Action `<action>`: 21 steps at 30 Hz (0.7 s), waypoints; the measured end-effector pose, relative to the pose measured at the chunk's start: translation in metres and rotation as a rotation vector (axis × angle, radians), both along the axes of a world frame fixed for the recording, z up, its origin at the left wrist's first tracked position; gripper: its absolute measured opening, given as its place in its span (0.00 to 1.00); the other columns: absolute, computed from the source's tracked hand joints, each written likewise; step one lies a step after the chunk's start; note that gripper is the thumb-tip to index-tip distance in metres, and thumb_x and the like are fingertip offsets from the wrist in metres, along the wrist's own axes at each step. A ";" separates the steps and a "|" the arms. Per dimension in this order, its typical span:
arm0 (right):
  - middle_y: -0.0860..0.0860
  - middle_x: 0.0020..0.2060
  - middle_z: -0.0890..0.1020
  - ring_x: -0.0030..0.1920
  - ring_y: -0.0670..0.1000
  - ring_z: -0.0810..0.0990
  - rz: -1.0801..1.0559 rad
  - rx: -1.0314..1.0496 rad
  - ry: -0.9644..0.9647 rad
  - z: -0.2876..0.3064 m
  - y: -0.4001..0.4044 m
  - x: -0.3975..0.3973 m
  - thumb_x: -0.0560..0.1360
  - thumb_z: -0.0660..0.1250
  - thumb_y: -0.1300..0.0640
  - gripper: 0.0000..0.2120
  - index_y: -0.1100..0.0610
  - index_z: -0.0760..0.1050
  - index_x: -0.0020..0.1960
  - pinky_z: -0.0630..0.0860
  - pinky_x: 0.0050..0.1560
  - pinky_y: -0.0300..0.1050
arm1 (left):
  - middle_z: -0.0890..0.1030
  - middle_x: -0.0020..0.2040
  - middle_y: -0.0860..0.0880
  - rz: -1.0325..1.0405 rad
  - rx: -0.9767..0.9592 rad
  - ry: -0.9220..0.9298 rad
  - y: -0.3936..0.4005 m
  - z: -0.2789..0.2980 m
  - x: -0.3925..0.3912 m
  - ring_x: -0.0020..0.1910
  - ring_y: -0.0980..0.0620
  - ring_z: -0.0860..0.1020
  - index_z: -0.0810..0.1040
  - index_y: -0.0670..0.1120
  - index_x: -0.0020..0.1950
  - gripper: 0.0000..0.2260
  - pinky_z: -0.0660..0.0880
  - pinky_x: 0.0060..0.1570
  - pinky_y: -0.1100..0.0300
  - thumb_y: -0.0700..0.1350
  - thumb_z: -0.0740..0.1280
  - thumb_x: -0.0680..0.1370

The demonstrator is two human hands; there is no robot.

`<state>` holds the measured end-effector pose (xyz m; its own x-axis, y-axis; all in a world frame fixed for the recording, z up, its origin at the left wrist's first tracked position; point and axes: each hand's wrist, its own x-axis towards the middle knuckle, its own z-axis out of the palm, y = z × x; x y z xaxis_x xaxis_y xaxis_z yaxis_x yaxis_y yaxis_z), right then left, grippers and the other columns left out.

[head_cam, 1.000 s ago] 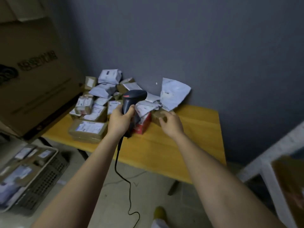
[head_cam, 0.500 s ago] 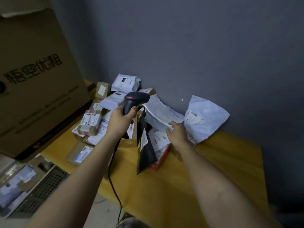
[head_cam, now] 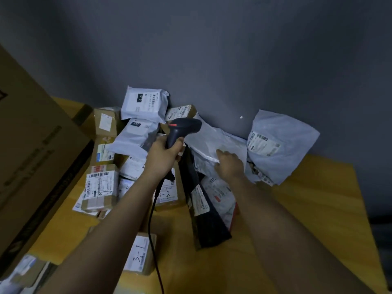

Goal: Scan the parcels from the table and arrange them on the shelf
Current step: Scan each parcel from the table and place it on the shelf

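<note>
At far left, a large cardboard carton point(head_cam: 36, 166) stands beside the parcel pile point(head_cam: 131, 149) on the yellow surface point(head_cam: 318, 209). The view sits closer to the pile than half a second ago, and the carton now fills more of the left edge. Nearest you, left of the scanner's cable, lies a small box marked "3-1" point(head_cam: 140, 254). Your left hand point(head_cam: 162, 158) still grips the black scanner point(head_cam: 182, 129) by its handle, fingers wrapped round it, head raised above the pile. Right of the scanner, a black mailer point(head_cam: 203, 209) slopes off the pile. Your right hand point(head_cam: 230, 166) rests on a white poly mailer point(head_cam: 214, 143); whether its fingers pinch it cannot be told. Further right, a grey-blue mailer point(head_cam: 280, 145) leans against the wall.
</note>
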<state>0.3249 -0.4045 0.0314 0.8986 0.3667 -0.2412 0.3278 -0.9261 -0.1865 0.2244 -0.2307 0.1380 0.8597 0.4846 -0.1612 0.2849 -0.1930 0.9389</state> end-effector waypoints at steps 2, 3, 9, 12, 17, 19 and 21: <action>0.60 0.59 0.78 0.57 0.59 0.76 0.031 0.023 -0.039 0.000 -0.002 0.006 0.80 0.56 0.60 0.20 0.57 0.68 0.71 0.73 0.52 0.47 | 0.79 0.34 0.51 0.003 -0.023 -0.015 0.002 -0.002 0.003 0.28 0.59 0.77 0.78 0.41 0.49 0.08 0.74 0.32 0.67 0.45 0.64 0.79; 0.60 0.58 0.79 0.56 0.59 0.78 0.022 0.058 -0.058 0.005 -0.005 0.008 0.80 0.55 0.62 0.19 0.57 0.70 0.70 0.73 0.51 0.47 | 0.79 0.35 0.51 0.008 -0.034 -0.024 0.002 -0.002 0.004 0.28 0.61 0.77 0.78 0.41 0.50 0.07 0.74 0.31 0.69 0.44 0.64 0.80; 0.58 0.47 0.84 0.45 0.57 0.81 -0.159 0.483 -0.269 0.049 -0.047 -0.001 0.81 0.60 0.61 0.15 0.55 0.77 0.65 0.75 0.42 0.45 | 0.80 0.36 0.49 0.038 -0.085 -0.062 -0.005 0.010 -0.003 0.29 0.59 0.77 0.77 0.44 0.49 0.07 0.75 0.36 0.61 0.47 0.65 0.79; 0.56 0.38 0.84 0.36 0.55 0.82 -0.110 0.530 -0.482 0.062 -0.073 -0.035 0.76 0.67 0.66 0.14 0.56 0.81 0.59 0.72 0.35 0.38 | 0.80 0.36 0.50 0.074 -0.147 -0.098 -0.018 0.021 -0.008 0.30 0.60 0.77 0.77 0.48 0.45 0.05 0.75 0.37 0.63 0.47 0.64 0.79; 0.51 0.47 0.84 0.44 0.50 0.81 -0.414 0.830 -0.365 0.076 -0.112 -0.078 0.81 0.62 0.57 0.12 0.57 0.79 0.62 0.71 0.38 0.38 | 0.79 0.37 0.47 0.088 -0.167 -0.134 -0.040 0.037 -0.017 0.33 0.54 0.78 0.76 0.48 0.43 0.07 0.74 0.37 0.59 0.48 0.63 0.80; 0.45 0.44 0.82 0.43 0.46 0.80 -0.523 1.018 -0.319 0.091 -0.125 -0.081 0.81 0.61 0.58 0.09 0.55 0.79 0.58 0.73 0.40 0.40 | 0.79 0.37 0.49 0.076 -0.150 -0.144 -0.050 0.041 -0.019 0.32 0.55 0.77 0.77 0.47 0.45 0.06 0.74 0.35 0.59 0.48 0.65 0.79; 0.44 0.41 0.81 0.44 0.51 0.81 -0.628 1.171 -0.249 0.108 -0.133 -0.078 0.81 0.62 0.59 0.08 0.49 0.78 0.50 0.76 0.44 0.44 | 0.79 0.37 0.49 0.048 -0.111 -0.145 -0.060 0.046 -0.017 0.33 0.54 0.77 0.76 0.45 0.49 0.07 0.74 0.36 0.58 0.49 0.68 0.77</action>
<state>0.2470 -0.5372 0.1396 0.9627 -0.2425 0.1198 0.0516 -0.2699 -0.9615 0.2078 -0.2906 0.1838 0.8544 0.5115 -0.0920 0.1515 -0.0759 0.9855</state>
